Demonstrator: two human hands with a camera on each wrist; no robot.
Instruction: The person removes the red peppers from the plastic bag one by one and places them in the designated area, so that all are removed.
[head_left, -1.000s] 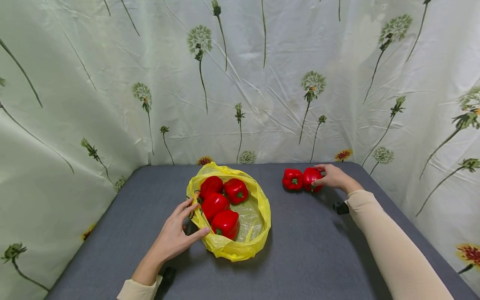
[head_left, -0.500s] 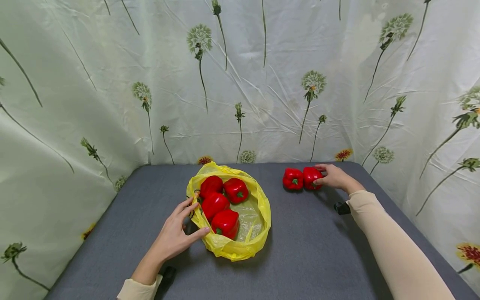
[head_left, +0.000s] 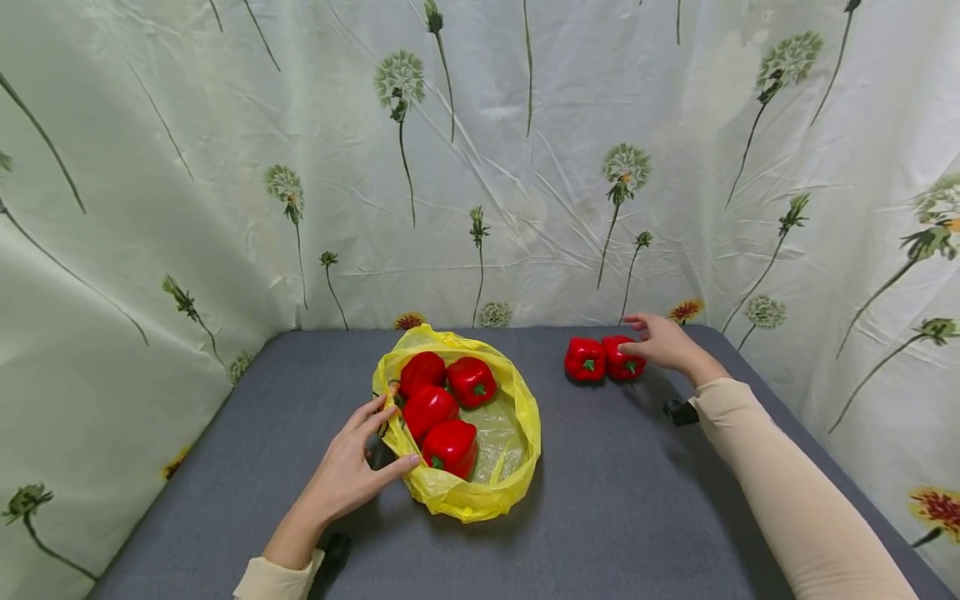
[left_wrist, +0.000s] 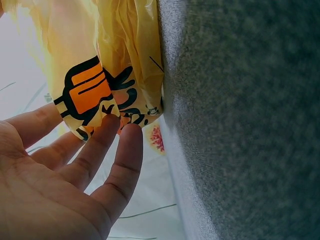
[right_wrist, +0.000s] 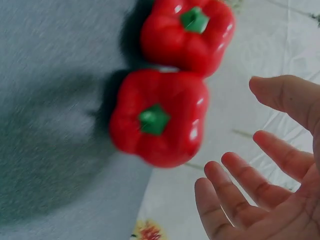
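Two red bell peppers with green stems stand side by side at the back right of the table: the left pepper (head_left: 585, 360) and the right pepper (head_left: 619, 363). Over the right one hovers my right hand (head_left: 666, 343), fingers spread and apart from it in the right wrist view. A yellow plastic bag (head_left: 480, 502) stands with its mouth rolled wide. Inside it lie several red bell peppers, the nearest one (head_left: 450, 448) close to the front rim. My left hand (head_left: 347, 477) rests its fingertips against the bag's left side, over the printed orange-and-black picture (left_wrist: 89, 89).
A dark grey table (head_left: 592, 500) carries everything. Behind it and at both sides hangs a pale curtain (head_left: 525, 167) with a dandelion print. A black wrist strap (head_left: 681, 412) shows under the right cuff.
My right hand has let go of the right pepper and lifted slightly up from it. The left hand and the bag have stayed put.
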